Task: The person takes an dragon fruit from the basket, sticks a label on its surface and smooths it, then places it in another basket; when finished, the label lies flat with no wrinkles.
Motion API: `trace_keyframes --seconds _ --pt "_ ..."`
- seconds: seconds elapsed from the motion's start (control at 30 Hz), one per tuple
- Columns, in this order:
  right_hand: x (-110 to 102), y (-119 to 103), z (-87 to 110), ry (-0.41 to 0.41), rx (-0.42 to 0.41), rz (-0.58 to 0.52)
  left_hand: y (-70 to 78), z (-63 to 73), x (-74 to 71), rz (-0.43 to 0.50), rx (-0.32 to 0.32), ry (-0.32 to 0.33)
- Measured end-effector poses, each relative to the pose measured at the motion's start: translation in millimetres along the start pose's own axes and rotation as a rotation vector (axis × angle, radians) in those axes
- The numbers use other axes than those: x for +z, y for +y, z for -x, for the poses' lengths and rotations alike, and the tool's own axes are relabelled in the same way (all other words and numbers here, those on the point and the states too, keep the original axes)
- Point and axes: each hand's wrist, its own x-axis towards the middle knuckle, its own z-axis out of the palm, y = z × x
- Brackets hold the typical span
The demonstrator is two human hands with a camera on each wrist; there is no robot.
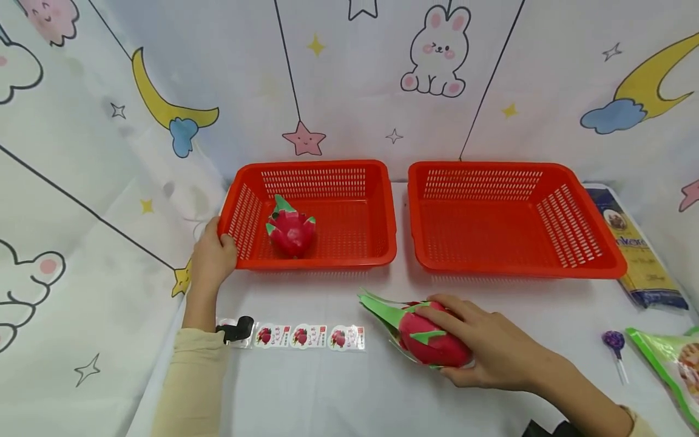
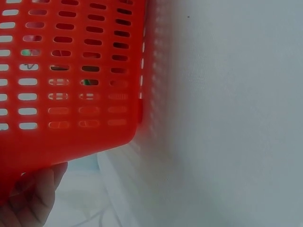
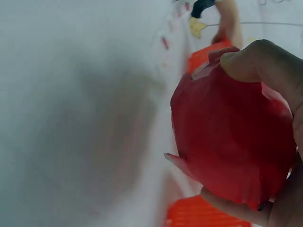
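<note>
My right hand [image 1: 480, 340] grips a large pink dragon fruit [image 1: 437, 340] with green leafy tips, over the table in front of the baskets. In the right wrist view the thumb and fingers wrap round the dragon fruit [image 3: 232, 132]. At the left, my left hand [image 1: 212, 255] holds the near left corner of a red plastic basket [image 1: 349, 262]. The left wrist view shows fingers [image 2: 40, 194] under the rim of that slotted basket [image 2: 71, 127]. Inside this basket lies a smaller dragon fruit [image 1: 293, 233] with a green tip.
A second red basket [image 1: 519, 267] stands to the right. Before the left basket lies a strip of dragon-fruit stickers [image 1: 309, 337]. Toward the right are a yellow-and-blue packet [image 1: 647, 261], a purple lollipop [image 1: 614, 343] and a green-edged bag [image 1: 671, 364]. A patterned curtain [image 1: 355, 79] hangs behind.
</note>
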Motion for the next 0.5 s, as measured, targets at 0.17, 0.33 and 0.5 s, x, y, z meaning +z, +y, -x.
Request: trace_keyframes --seconds 0.17,0.33,0.5 --pt "19 11 -5.6 -0.021 0.038 0.033 -2.2 2.2 1.0 0.002 -0.009 0.005" --pt "24 16 -11.9 -0.05 0.083 0.056 -1.5 1.8 1.8 0.012 0.003 0.012" --pt "25 19 -15.6 -0.061 0.105 0.059 -1.1 2.4 1.1 0.015 -0.001 0.028"
